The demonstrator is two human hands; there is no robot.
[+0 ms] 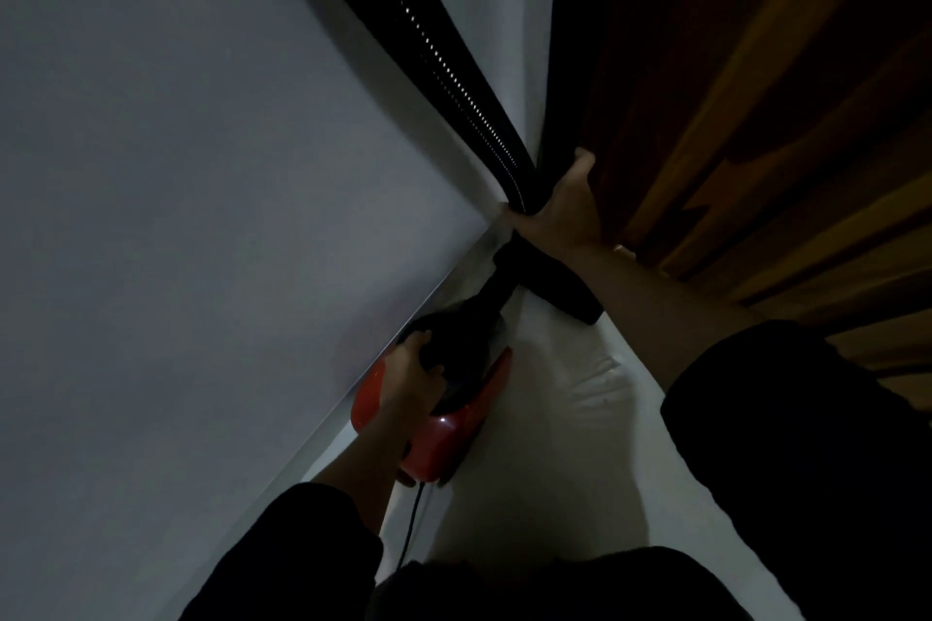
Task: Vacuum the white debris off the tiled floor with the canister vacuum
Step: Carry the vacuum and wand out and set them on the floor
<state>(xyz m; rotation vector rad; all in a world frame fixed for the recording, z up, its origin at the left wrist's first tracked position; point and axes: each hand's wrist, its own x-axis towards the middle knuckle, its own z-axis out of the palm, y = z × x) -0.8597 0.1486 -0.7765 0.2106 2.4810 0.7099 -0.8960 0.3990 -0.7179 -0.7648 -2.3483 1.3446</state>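
Observation:
The scene is dim. A red and black canister vacuum (454, 424) sits low on the pale floor (565, 469) in a narrow gap beside a wall. My left hand (411, 378) grips the black handle on top of the vacuum. A black ribbed hose (433, 50) runs up from the vacuum's front toward the top of the view. My right hand (560, 204) is wrapped round the hose near its lower end, in the corner by the wooden door. A black nozzle piece (560, 287) lies on the floor under my right forearm. No white debris can be made out.
A plain grey-white wall (201, 166) fills the left side, meeting the floor along a diagonal edge. A dark wooden door (756, 116) closes off the right. The vacuum's black power cord (411, 524) trails back toward me. My dark sleeves cover the bottom of the view.

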